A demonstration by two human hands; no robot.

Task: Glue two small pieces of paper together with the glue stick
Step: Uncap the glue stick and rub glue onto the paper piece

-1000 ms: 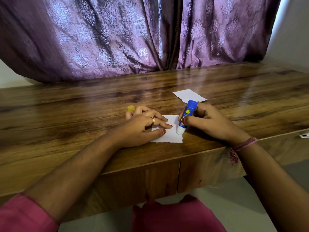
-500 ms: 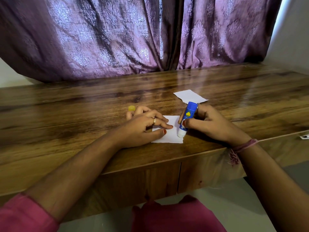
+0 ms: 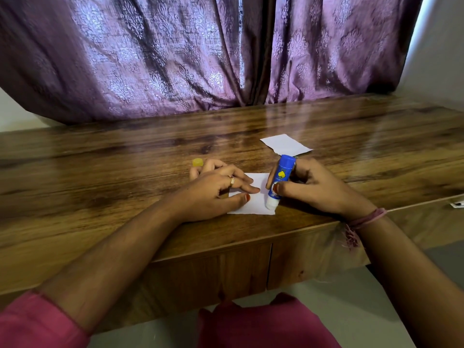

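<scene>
A small white paper (image 3: 258,198) lies near the front edge of the wooden table (image 3: 100,172). My left hand (image 3: 216,189) rests on its left part, straight fingers and thumb pressing it flat. My right hand (image 3: 311,188) grips a blue glue stick (image 3: 280,179), tilted with its white tip down on the paper's right front corner. A second white paper (image 3: 285,144) lies flat just beyond the glue stick. The yellow cap (image 3: 197,162) stands behind my left hand's fingers.
Purple curtains (image 3: 200,59) hang behind the table's far edge. Drawer fronts (image 3: 251,267) sit under the tabletop. A small white scrap (image 3: 457,204) lies at the far right edge. My pink-clothed lap is below the table.
The glue stick's tip has slid toward me along the paper's right side, down to its front corner. My left hand has stayed on the paper.
</scene>
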